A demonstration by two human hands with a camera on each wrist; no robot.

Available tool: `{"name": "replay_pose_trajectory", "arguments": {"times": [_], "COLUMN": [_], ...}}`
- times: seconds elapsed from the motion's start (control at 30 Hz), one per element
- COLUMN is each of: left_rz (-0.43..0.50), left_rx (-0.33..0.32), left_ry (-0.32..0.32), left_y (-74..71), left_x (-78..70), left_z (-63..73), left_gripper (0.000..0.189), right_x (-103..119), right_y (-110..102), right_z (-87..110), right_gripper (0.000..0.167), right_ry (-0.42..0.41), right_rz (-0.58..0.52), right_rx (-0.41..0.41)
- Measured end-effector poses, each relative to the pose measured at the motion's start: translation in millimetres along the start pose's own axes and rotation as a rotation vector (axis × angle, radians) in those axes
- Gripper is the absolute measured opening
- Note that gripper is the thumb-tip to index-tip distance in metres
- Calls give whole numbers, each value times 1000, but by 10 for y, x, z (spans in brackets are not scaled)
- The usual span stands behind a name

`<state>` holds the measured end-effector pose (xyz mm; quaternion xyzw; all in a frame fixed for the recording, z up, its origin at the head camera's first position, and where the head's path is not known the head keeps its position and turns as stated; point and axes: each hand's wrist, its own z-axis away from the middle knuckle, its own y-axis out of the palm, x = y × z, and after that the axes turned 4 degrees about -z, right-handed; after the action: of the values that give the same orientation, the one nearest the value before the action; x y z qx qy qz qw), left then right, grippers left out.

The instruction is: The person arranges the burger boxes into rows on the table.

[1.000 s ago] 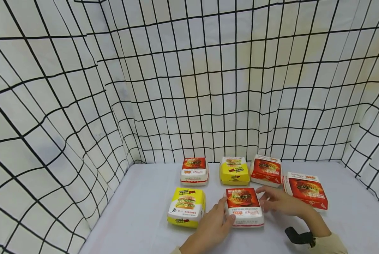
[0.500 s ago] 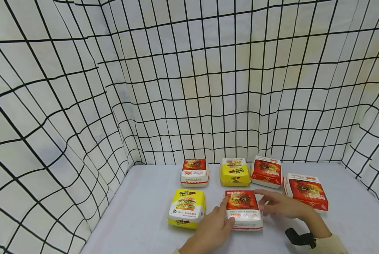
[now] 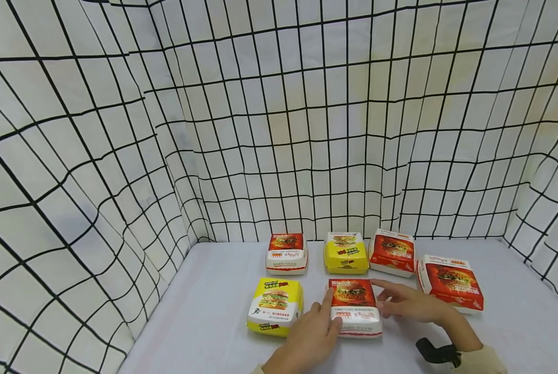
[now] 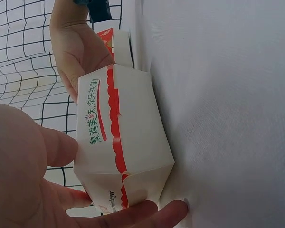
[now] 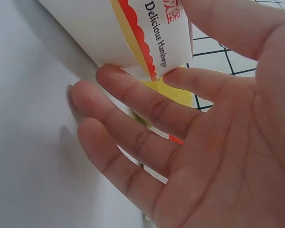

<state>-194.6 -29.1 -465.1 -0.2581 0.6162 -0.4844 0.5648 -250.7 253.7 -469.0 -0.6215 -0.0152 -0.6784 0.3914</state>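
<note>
A red-and-white hamburger box (image 3: 354, 315) lies flat on the table between my hands, burger picture facing up. My left hand (image 3: 308, 333) touches its left side, thumb by the front left edge. In the left wrist view that hand's fingers (image 4: 133, 216) reach along the box's (image 4: 137, 114) side, nearly straight. My right hand (image 3: 412, 303) is at the box's right side. Its fingers (image 5: 142, 99) look extended and spread in the right wrist view, the foremost ones touching or very near the box (image 5: 97, 33). Left of my left hand lies a yellow-and-white hamburger box (image 3: 274, 306).
Behind stand a red-and-white box (image 3: 287, 254), a yellow box (image 3: 346, 253) and a red box (image 3: 392, 253). Another red box (image 3: 451, 283) lies just beyond my right hand. White walls with a black grid (image 3: 307, 124) enclose the white-covered table (image 3: 190, 322).
The red-and-white box between my hands has slid slightly left and toward me. My right hand has shifted left with it; the left hand has barely moved. The other boxes stay put.
</note>
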Motion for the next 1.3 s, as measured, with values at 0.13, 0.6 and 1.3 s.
{"name": "replay_pose_trajectory", "arguments": {"times": [0.13,0.6,1.3], "left_rz": [5,-39,-21], "left_rx": [-2,-53,-50], "left_ry": [-4,17,6], "left_y": [0,74,27], "left_x": [2,13,-8], "left_z": [-6,-46,-18], "left_gripper": [71,65,65], "right_x": [4,79,78], "right_y": [14,31,34], "right_z": [-8,5,-10], "right_gripper": [75,71,72], "right_ry": [-1,-20,-35], "right_rz": [10,17,27], "right_rx": [-8,-68,-57]}}
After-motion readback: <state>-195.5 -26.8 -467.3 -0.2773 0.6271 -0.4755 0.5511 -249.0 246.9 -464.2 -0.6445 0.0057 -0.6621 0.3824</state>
